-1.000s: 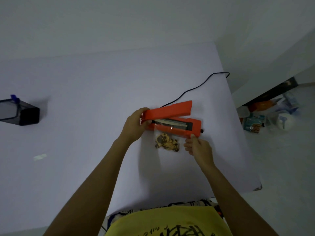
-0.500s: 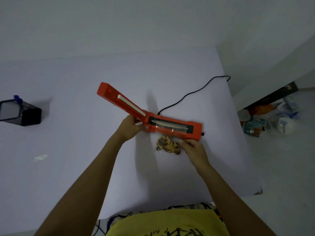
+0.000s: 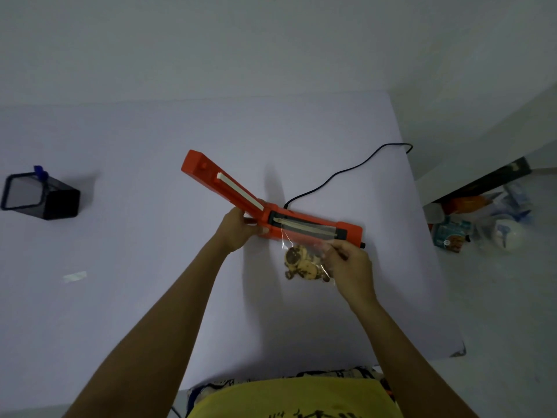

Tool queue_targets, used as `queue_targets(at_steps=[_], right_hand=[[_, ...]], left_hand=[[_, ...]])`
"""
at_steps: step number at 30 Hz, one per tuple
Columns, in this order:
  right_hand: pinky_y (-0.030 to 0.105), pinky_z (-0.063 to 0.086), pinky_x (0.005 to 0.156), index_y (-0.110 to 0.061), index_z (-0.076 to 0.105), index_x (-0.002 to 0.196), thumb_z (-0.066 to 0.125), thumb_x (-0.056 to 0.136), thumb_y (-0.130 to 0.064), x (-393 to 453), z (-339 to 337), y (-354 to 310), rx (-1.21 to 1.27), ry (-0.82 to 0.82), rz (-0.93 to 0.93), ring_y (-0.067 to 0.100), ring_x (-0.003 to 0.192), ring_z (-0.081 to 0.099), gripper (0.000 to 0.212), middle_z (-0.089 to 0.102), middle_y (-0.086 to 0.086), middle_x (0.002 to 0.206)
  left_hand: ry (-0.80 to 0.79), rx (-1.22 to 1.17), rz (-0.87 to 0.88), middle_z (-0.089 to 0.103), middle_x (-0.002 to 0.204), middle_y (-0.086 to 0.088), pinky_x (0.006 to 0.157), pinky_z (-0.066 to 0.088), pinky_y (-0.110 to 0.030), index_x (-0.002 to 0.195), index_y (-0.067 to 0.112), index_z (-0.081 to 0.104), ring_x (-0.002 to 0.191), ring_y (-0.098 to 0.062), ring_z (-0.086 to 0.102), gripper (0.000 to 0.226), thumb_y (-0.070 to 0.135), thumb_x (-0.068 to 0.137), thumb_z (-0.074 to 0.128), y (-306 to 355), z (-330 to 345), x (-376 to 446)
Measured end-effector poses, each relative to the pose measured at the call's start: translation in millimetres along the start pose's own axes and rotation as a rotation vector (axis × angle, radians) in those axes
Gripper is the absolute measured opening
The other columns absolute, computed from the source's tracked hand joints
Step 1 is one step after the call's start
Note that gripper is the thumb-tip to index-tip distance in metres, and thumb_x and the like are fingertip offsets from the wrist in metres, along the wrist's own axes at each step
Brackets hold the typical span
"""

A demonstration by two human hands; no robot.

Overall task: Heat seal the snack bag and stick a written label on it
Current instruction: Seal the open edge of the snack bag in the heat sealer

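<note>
An orange heat sealer lies on the white table with its lid swung open, up and to the left. A clear snack bag holding cookies has its top edge lying across the sealer's strip. My left hand grips the sealer at its hinge end. My right hand pinches the right side of the bag just below the sealer.
A black power cord runs from the sealer to the table's far right edge. A black pen holder with a blue pen lies at the far left. A small label strip rests left of my arm. Packages clutter the floor on the right.
The sealer's lid went from pressed down on the bag to fully open. My right hand moved from beside the bag onto its right side and now pinches it.
</note>
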State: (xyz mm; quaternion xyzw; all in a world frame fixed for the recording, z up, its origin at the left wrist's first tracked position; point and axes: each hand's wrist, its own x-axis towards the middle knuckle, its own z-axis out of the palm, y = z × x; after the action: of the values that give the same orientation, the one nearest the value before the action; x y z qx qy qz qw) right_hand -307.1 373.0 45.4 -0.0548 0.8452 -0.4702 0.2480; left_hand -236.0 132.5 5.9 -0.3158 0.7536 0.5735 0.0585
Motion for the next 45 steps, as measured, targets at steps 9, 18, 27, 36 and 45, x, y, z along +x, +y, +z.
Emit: queue_targets(at_steps=[9,18,27,36,45], right_hand=[[0.003,0.046,0.058,-0.019,0.072,0.092,0.058,0.093,-0.013,-5.8,4.4,-33.3,0.038,-0.043,-0.083,0.001,0.075,0.064,0.014,0.069,-0.012,0.080],[0.004,0.047,0.058,-0.029,0.066,0.079,0.058,0.092,-0.010,-13.5,-1.0,-43.4,0.079,-0.073,-0.151,-0.009,0.068,0.063,0.024,0.067,-0.016,0.077],[0.026,0.057,0.069,-0.019,0.072,0.084,0.061,0.092,-0.013,-6.3,0.9,-29.9,0.314,-0.266,0.085,0.013,0.082,0.071,0.015,0.075,-0.005,0.083],[0.043,0.059,0.081,-0.008,0.070,0.096,0.057,0.094,-0.013,-3.4,42.3,-15.0,0.323,-0.563,0.244,0.025,0.096,0.070,0.014,0.072,0.008,0.097],[0.035,0.061,0.073,-0.008,0.072,0.096,0.063,0.090,-0.015,-10.9,149.6,-20.0,0.146,-0.562,0.291,0.024,0.088,0.072,0.013,0.073,0.012,0.095]], left_hand=[[-0.021,-0.017,-0.007,0.060,0.125,-0.004,0.100,0.048,-0.050,0.125,0.018,0.056,0.118,-0.027,0.054,0.067,0.031,0.063,0.078,-0.2,0.5,4.3],[-0.012,-0.026,-0.003,0.060,0.126,-0.008,0.100,0.048,-0.051,0.125,0.013,0.056,0.117,-0.030,0.056,0.053,0.020,0.076,0.075,1.2,4.2,-0.3],[0.181,-0.370,-0.278,0.058,0.119,-0.017,0.087,0.055,-0.040,0.122,0.008,0.047,0.101,-0.027,0.062,0.037,0.004,0.086,0.057,-4.1,13.9,-44.6],[-0.131,-0.648,-0.382,0.062,0.120,-0.014,0.088,0.055,-0.033,0.118,0.012,0.064,0.111,-0.030,0.059,0.031,0.024,0.092,0.052,-33.9,-6.3,-91.3],[0.183,-0.561,-0.362,0.072,0.099,-0.016,0.075,0.057,-0.028,0.106,0.007,0.070,0.090,-0.026,0.070,0.020,0.017,0.090,0.063,-97.5,-70.7,-114.7]])
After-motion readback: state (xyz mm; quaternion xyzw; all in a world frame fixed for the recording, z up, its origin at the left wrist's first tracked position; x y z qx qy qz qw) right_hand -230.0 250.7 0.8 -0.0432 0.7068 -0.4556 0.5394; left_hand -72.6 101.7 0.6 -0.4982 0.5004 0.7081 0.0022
